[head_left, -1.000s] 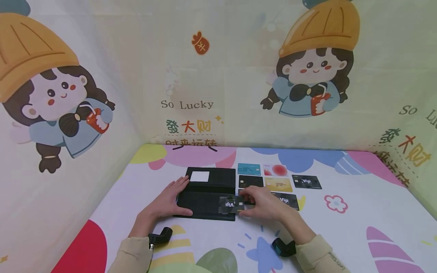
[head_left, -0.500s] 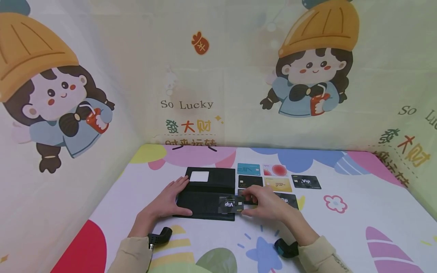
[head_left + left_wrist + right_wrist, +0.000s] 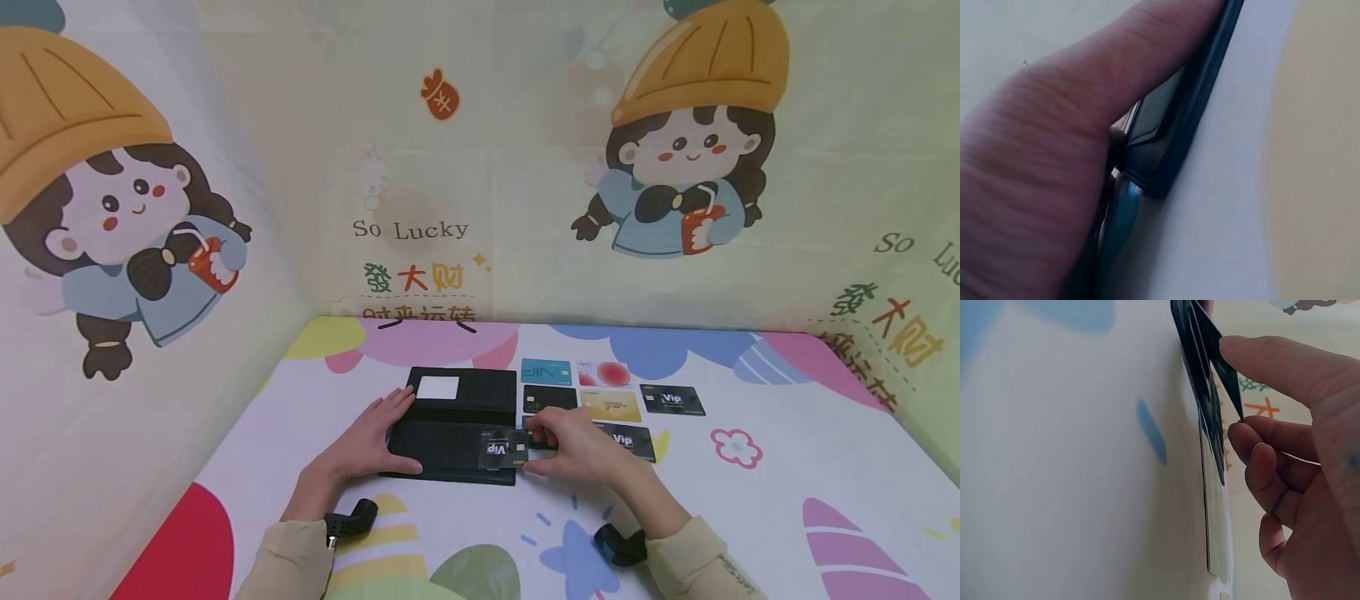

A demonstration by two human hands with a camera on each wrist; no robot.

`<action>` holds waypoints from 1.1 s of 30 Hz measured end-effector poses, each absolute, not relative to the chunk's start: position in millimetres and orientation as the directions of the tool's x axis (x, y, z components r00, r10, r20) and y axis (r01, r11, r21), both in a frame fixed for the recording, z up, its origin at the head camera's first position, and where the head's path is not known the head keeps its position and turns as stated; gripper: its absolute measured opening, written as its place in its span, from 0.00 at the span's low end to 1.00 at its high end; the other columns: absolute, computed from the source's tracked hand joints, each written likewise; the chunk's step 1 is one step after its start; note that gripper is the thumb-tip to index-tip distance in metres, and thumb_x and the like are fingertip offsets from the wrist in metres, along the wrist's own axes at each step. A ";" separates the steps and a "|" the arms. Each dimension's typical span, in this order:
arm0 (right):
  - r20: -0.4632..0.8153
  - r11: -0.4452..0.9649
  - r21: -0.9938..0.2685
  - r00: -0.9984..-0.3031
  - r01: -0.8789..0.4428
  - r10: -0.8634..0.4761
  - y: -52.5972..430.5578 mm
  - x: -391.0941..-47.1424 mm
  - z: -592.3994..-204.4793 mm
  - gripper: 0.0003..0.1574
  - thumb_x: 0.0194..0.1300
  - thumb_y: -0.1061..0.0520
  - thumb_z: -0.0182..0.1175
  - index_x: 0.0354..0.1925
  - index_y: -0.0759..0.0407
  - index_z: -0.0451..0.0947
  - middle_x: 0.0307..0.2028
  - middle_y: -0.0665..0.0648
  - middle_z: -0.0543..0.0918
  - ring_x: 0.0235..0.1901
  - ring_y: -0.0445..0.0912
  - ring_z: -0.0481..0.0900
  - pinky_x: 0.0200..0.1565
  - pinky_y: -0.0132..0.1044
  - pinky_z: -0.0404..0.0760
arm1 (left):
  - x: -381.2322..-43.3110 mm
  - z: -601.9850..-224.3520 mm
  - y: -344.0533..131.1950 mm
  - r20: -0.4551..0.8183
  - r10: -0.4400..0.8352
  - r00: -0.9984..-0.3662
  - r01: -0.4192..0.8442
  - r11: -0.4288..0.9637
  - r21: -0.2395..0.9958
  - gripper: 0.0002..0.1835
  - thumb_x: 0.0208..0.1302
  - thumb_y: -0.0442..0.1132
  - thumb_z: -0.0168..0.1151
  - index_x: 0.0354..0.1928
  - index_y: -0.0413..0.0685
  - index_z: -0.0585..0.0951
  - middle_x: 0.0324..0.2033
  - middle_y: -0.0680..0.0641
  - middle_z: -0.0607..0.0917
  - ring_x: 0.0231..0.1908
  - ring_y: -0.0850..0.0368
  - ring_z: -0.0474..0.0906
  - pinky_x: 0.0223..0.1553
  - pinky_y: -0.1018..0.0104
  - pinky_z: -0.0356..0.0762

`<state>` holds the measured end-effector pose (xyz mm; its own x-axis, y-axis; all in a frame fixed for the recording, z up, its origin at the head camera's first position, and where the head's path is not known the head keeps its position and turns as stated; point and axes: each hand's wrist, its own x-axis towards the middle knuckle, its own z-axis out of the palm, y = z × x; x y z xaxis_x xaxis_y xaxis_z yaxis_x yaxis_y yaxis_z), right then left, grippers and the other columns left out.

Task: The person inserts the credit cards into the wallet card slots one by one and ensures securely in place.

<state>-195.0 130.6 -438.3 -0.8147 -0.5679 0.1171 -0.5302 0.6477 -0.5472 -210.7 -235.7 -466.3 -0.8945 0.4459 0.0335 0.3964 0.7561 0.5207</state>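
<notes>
A black long wallet (image 3: 442, 450) lies spread flat on the table, with a white square (image 3: 438, 387) on its far half. My left hand (image 3: 363, 442) rests on the wallet's left side, fingers spread; in the left wrist view its thumb lies along the wallet edge (image 3: 1204, 94). At the wallet's near right, my right hand (image 3: 581, 446) pinches the right end of a dark Vip card (image 3: 501, 450). That card lies over the near half. In the right wrist view the card (image 3: 1230, 375) tilts up from the wallet, thumb and forefinger at its edges.
Right of the wallet lie several cards: a teal card (image 3: 546, 372), a pink-red card (image 3: 604, 374), a black card (image 3: 550, 398), a gold card (image 3: 611, 406) and black Vip cards (image 3: 672, 399). My right hand partly covers the nearest row. Printed cloth walls (image 3: 525, 183) stand behind.
The right hand first shifted slightly right along the card's end, then moved back left. The card now sits a little farther left over the wallet. My left hand stays put.
</notes>
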 end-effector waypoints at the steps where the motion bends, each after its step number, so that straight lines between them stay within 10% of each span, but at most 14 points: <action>1: 0.112 0.649 -0.547 -0.815 -0.528 -0.568 129.8 -195.0 -438.2 0.29 0.55 0.47 0.77 0.52 0.54 0.82 0.36 0.42 0.78 0.36 0.40 0.73 0.40 0.34 0.80 | -210.6 -466.1 -235.5 0.032 0.445 -0.895 0.395 0.756 0.522 0.64 0.45 0.69 0.75 0.78 0.41 0.58 0.78 0.41 0.54 0.77 0.41 0.46 0.75 0.41 0.41; 33: 0.094 0.645 -0.550 -0.806 -0.531 -0.584 106.2 -198.2 -439.0 0.28 0.56 0.45 0.76 0.50 0.56 0.82 0.34 0.44 0.77 0.38 0.41 0.72 0.47 0.48 0.67 | -210.2 -466.3 -235.0 0.038 0.439 -0.898 0.392 0.756 0.524 0.64 0.45 0.67 0.76 0.78 0.40 0.58 0.78 0.40 0.54 0.76 0.40 0.46 0.74 0.39 0.42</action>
